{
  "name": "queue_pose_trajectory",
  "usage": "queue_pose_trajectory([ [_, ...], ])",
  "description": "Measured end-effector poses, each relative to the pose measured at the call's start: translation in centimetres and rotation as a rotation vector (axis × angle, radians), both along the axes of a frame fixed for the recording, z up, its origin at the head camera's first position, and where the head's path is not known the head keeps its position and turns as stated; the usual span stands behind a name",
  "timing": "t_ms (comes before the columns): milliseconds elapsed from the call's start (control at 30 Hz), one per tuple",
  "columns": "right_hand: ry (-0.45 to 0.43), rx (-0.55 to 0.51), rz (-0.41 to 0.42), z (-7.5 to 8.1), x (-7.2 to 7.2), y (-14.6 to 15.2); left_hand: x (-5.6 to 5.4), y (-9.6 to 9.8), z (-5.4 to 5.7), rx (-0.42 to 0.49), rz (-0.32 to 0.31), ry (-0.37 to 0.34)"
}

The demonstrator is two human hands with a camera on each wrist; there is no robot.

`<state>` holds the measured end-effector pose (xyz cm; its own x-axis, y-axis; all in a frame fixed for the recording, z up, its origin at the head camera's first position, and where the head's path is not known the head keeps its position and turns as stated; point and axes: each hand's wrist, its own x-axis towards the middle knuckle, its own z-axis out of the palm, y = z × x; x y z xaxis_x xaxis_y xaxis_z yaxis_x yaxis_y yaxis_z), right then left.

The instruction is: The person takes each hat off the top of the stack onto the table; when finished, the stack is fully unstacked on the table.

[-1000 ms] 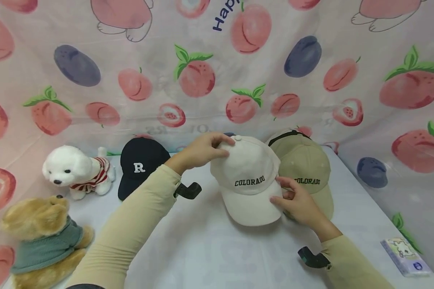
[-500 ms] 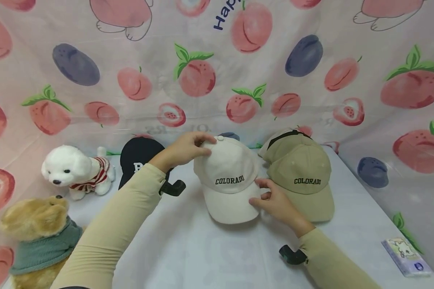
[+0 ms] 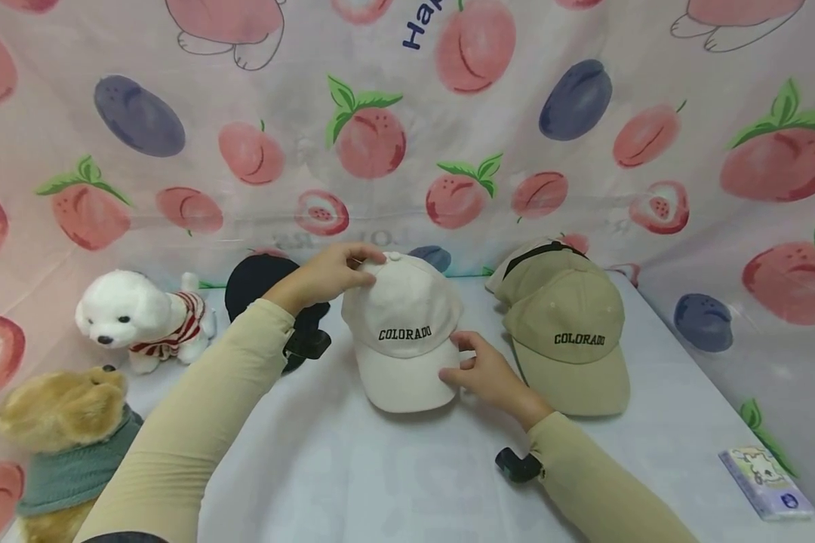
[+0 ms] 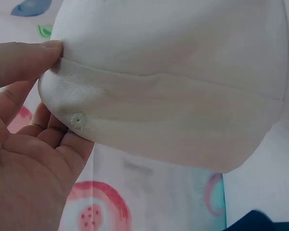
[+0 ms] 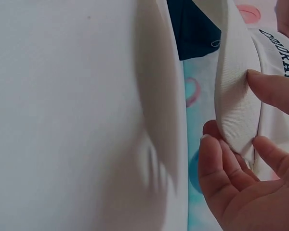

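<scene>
A white baseball cap (image 3: 407, 302) lettered COLORADO is held between both hands in the middle of the head view, brim toward me. My left hand (image 3: 329, 273) grips the upper left of its crown; in the left wrist view the thumb and fingers pinch the cap's fabric (image 4: 164, 110) by a small stitched eyelet. With thumb and fingers, my right hand (image 3: 492, 373) pinches the right edge of the brim, and the right wrist view shows the brim (image 5: 238, 91) between them. A khaki COLORADO cap (image 3: 570, 332) sits to the right, and a black cap (image 3: 254, 283) is partly hidden behind my left forearm.
Behind the khaki cap lies another cap with a black strap (image 3: 526, 260). A white plush dog (image 3: 125, 317) in a striped top and a brown teddy bear (image 3: 61, 422) in a green sweater stand at left. A small tissue pack (image 3: 766, 483) lies near the right edge.
Both hands have carried the white cap leftward, away from the khaki cap, which now shows whole. My left forearm covers more of the black cap.
</scene>
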<state>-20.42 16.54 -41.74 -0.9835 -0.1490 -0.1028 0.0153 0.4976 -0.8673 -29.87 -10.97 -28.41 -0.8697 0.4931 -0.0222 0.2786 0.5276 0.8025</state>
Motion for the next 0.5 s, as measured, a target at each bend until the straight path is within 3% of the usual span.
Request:
queue_pose_trajectory([
  [500, -0.028, -0.008, -0.024, -0.8, -2.4, -4.2, -2.5, -1.9, -1.0, -0.031, 0.062, -0.001],
])
